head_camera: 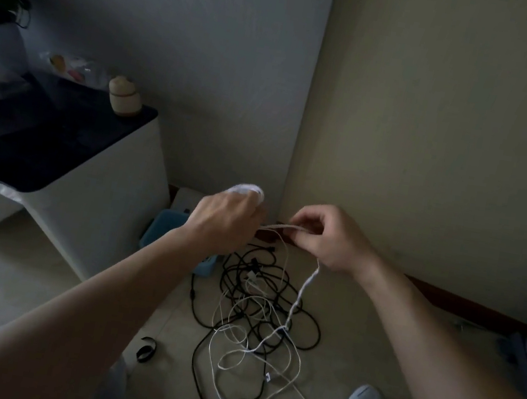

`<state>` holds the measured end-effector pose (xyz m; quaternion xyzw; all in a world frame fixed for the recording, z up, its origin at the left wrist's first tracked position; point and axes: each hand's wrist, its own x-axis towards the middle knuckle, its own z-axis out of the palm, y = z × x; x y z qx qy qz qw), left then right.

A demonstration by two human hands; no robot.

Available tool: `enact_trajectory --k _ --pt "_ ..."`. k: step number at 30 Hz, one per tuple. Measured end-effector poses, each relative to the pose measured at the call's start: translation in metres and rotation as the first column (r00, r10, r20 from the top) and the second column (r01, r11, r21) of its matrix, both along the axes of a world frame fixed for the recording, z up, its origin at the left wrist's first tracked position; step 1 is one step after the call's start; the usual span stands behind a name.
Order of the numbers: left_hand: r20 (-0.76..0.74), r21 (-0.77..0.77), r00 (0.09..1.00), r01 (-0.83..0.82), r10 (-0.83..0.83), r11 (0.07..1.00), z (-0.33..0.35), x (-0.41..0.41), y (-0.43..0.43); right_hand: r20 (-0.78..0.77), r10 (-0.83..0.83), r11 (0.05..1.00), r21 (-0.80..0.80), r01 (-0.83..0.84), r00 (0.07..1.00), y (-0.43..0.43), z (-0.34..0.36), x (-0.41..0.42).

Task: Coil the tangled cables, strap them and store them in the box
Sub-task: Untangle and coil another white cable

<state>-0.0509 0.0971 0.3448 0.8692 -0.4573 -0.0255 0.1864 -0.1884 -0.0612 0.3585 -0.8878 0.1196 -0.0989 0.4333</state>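
- I am watching the left hand [228, 218] curling round a small white coil [245, 190], which is showing blurred above the knuckles. The back of the hand is hiding the fingers themselves.
- The right hand [328, 239] is pinching the white cable [306, 283] between thumb and fingertips. It is sitting just beside the left hand, with a short run of cable stretching level between the two.
- From the right hand the cable is dropping to the floor [374, 320]. There it is lying looped through the black cables [243, 275], below and between both hands.
- I am judging that the next wrap is turning on one thing. The free length is hanging under the right hand, its long axis running down and toward me, so the right hand is the nearer one for feeding it.
- The blue box [161, 226] is sitting partly behind the left forearm [125, 281], near the black cables.
- A black strap [146, 350] is lying on the floor, closer to me and left of the cables.
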Motion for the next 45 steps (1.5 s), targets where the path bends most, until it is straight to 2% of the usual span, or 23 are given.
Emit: enact_trajectory --k 1,2,3,4,5,7,9,12,13,14,16,19,23,28,29,32,36,38,42,45 --pt "-0.178 0.029 0.983 0.057 -0.051 0.998 0.001 -0.005 -0.001 0.049 -0.043 0.999 -0.027 0.045 0.998 -0.001 -0.001 -0.001" --pt "-0.413 0.016 0.908 0.088 -0.074 0.996 0.003 -0.011 -0.003 0.091 -0.079 0.995 -0.048 0.084 0.993 -0.003 -0.002 -0.002" --pt "-0.618 -0.021 0.781 0.097 -0.09 0.995 0.003 -0.015 -0.005 0.121 -0.101 0.992 -0.061 0.109 0.987 -0.004 -0.003 -0.003" --pt "-0.751 -0.067 0.65 0.1 -0.116 0.993 0.004 -0.018 -0.006 0.143 -0.115 0.99 -0.064 0.125 0.983 -0.006 -0.005 -0.003" --pt "-0.82 -0.112 0.552 0.104 -0.151 0.988 0.006 -0.021 -0.006 0.16 -0.131 0.989 -0.053 0.141 0.978 -0.007 -0.006 -0.003" --pt "-0.884 -0.197 0.4 0.148 -0.24 0.969 0.01 -0.024 -0.006 0.17 -0.167 0.984 -0.028 0.175 0.971 -0.013 -0.008 -0.003" --pt "-0.924 -0.285 0.206 0.187 -0.322 0.94 0.019 -0.026 -0.003 0.136 -0.165 0.984 -0.046 0.173 0.977 -0.017 -0.009 -0.005" --pt "-0.927 -0.364 -0.129 0.092 -0.351 0.927 0.031 -0.028 0.0 0.077 -0.131 0.991 -0.024 0.133 0.988 -0.013 -0.011 -0.005" --pt "-0.904 -0.39 -0.216 0.055 -0.37 0.919 0.034 -0.029 0.001 0.084 -0.124 0.992 -0.012 0.125 0.989 -0.01 -0.011 -0.004" --pt "-0.877 -0.416 -0.275 0.023 -0.394 0.909 0.037 -0.029 0.001 0.103 -0.125 0.992 -0.022 0.128 0.987 -0.008 -0.011 -0.004" --pt "-0.837 -0.456 -0.328 -0.023 -0.438 0.89 0.042 -0.026 0.003 0.152 -0.138 0.983 -0.1 0.154 0.979 -0.003 -0.011 -0.004" --pt "-0.826 -0.456 -0.338 -0.07 -0.451 0.887 0.048 -0.02 0.005 0.221 -0.158 0.97 -0.147 0.193 0.963 -0.001 -0.013 -0.004" --pt "-0.837 -0.435 -0.32 -0.103 -0.444 0.895 0.048 -0.017 0.007 0.22 -0.178 0.969 -0.133 0.21 0.959 -0.002 -0.013 -0.004" --pt "-0.861 -0.393 -0.285 -0.15 -0.42 0.907 0.049 -0.014 0.009 0.078 -0.139 0.98 0.152 0.126 0.987 -0.01 -0.012 -0.005" --pt "-0.864 -0.385 -0.287 -0.156 -0.415 0.91 0.05 -0.013 0.009 0.053 -0.128 0.984 0.132 0.12 0.99 -0.012 -0.012 -0.007" --pt "-0.864 -0.39 -0.284 -0.142 -0.415 0.91 0.049 -0.011 0.011 0.002 -0.122 0.983 -0.138 0.122 0.992 -0.017 -0.01 -0.013" --pt "-0.866 -0.391 -0.269 -0.158 -0.421 0.907 0.046 -0.005 0.013 -0.081 -0.078 0.948 -0.315 0.049 0.994 -0.018 -0.007 -0.012" --pt "-0.893 -0.363 -0.21 -0.184 -0.397 0.914 0.044 -0.001 0.014 -0.113 -0.071 0.936 -0.352 0.027 0.991 -0.019 -0.006 -0.01" --pt "-0.969 -0.248 0.035 -0.211 -0.246 0.946 0.036 0.006 0.015 -0.068 -0.029 0.993 -0.114 0.021 0.997 -0.015 -0.01 -0.011" --pt "-0.978 -0.147 0.177 -0.221 -0.109 0.964 0.031 0.008 0.016 0.007 -0.119 0.987 -0.109 0.119 0.993 -0.015 -0.013 -0.011"
